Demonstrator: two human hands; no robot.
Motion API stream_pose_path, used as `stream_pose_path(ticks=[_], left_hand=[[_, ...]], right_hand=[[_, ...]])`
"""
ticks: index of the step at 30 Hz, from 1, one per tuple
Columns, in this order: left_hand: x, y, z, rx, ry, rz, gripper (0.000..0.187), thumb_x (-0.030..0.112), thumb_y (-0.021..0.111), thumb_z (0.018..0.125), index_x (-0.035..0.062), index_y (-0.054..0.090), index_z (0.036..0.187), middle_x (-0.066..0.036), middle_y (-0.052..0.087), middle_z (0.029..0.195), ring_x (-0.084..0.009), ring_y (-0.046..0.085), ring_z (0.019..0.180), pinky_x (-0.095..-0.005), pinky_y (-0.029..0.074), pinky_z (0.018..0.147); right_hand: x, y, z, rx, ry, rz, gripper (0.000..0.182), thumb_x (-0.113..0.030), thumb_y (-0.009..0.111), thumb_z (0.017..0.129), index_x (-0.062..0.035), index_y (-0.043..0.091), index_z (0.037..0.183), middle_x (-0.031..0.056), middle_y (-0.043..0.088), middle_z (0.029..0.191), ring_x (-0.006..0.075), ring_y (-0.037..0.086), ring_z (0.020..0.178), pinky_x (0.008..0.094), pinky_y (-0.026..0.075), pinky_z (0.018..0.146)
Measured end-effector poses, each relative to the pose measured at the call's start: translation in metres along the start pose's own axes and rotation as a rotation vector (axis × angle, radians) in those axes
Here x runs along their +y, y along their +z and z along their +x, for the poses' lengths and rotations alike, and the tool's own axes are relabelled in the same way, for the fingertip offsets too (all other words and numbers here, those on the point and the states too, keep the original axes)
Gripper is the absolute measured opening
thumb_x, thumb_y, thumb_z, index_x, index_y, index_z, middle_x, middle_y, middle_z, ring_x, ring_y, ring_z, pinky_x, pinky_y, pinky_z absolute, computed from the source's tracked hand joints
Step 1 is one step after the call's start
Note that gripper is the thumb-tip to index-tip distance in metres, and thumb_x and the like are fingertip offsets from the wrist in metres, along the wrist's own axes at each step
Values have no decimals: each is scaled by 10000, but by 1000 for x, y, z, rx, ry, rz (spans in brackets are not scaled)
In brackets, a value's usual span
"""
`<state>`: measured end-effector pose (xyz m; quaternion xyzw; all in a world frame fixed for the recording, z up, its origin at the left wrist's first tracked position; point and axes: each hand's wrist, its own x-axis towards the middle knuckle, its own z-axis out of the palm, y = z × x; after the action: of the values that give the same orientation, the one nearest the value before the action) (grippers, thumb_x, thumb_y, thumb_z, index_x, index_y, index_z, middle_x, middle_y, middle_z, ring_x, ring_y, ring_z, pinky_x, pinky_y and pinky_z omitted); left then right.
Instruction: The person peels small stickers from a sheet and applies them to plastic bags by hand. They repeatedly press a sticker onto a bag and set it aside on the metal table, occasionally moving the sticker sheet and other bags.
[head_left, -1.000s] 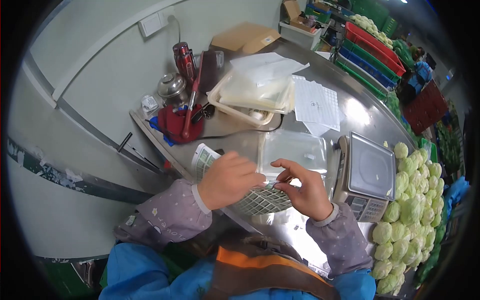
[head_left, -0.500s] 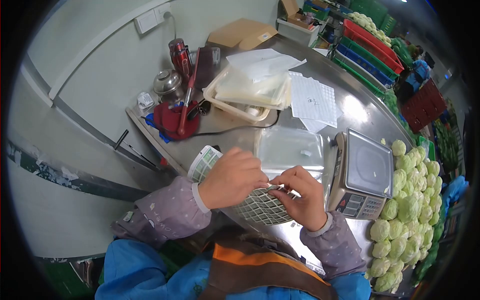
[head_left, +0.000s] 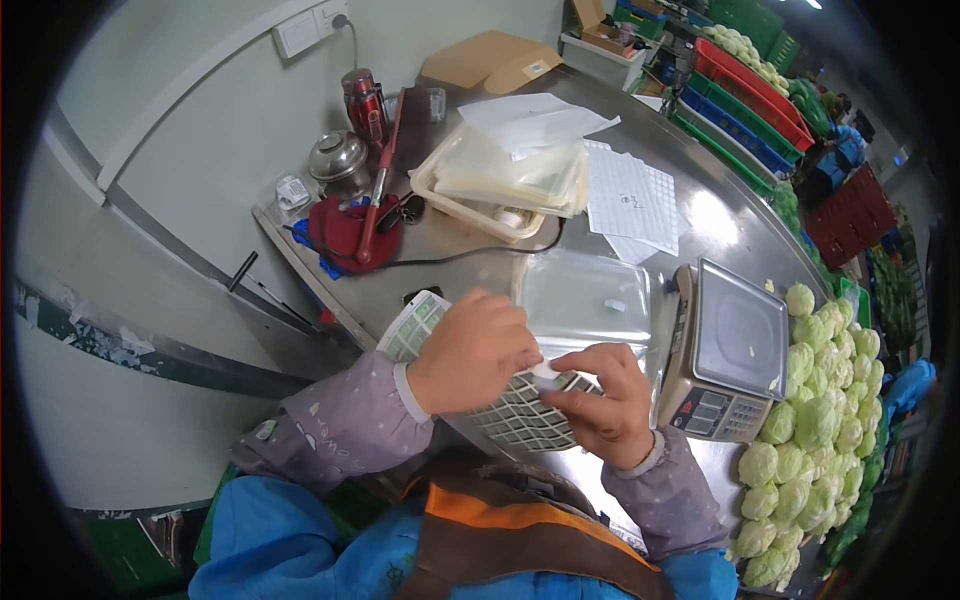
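While the red cloth bundle (head_left: pixel 345 232) lies far left by the wall, the curved sheet of small green-and-white stickers (head_left: pixel 500 405) is held over the near edge of the steel table (head_left: pixel 700 215). It is covered and gripped from above by the left hand (head_left: pixel 475 350). A sticker at its upper edge is pinched by the right hand (head_left: pixel 600 400). Further right, a grey weighing scale (head_left: pixel 730 350) and pale green cabbages (head_left: pixel 810 420) are seen

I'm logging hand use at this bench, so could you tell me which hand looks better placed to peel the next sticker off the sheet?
Probably the right hand: its fingertips pinch at the sticker sheet, while the left hand lies over the sheet, steadying it.
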<state>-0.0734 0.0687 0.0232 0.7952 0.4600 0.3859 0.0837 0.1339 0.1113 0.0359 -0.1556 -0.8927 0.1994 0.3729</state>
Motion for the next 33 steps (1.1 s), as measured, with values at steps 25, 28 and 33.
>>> stream_pose_path(ticks=[25, 28, 33], left_hand=[[-5, 22, 3, 110, 152, 102, 101, 151, 676, 706, 84, 634, 770, -14, 495, 694, -207, 508, 703, -345, 367, 653], [4, 29, 4, 174, 215, 132, 86, 168, 669, 719, 108, 642, 775, 2, 489, 691, -194, 497, 689, -336, 355, 636], [8, 22, 7, -44, 159, 125, 69, 134, 640, 679, 154, 667, 739, 19, 502, 711, -170, 497, 741, -325, 364, 660]], right_hand=[[3, -5, -16, 104, 595, 558, 922, 50, 760, 657, -97, 211, 1384, 128, 497, 1087, 183, 580, 932, 329, 479, 836], [5, -3, -23, 67, 709, 588, 848, 122, 708, 671, -89, 275, 1370, 124, 504, 1061, 164, 623, 830, 282, 515, 728], [6, -2, -28, 94, 303, 274, 706, 155, 670, 674, -79, 416, 1289, 135, 509, 1046, 170, 631, 742, 275, 514, 654]])
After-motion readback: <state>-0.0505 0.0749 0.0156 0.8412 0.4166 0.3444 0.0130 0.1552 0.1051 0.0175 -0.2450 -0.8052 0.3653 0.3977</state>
